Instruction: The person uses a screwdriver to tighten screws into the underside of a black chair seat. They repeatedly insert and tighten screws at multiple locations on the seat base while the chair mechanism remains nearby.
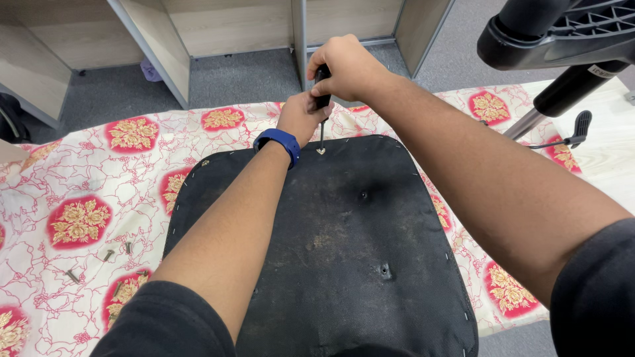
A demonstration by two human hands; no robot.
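A black fabric-covered chair seat (344,251) lies upside down on a table with a red and cream floral cloth (99,185). Both hands grip a black-handled screwdriver (321,99) held upright at the seat's far edge. My right hand (347,66) is wrapped over the top of the handle. My left hand (301,118), with a blue wristband, holds the handle lower down. The metal shaft's tip rests on a screw (321,151) near the seat's far edge. Bare screw holes (362,195) show in the seat's underside.
Several loose screws (106,254) lie on the cloth at the left. A black chair base with its gas-lift column and lever (569,86) lies at the upper right. Wooden desk panels (172,39) stand on grey carpet beyond the table.
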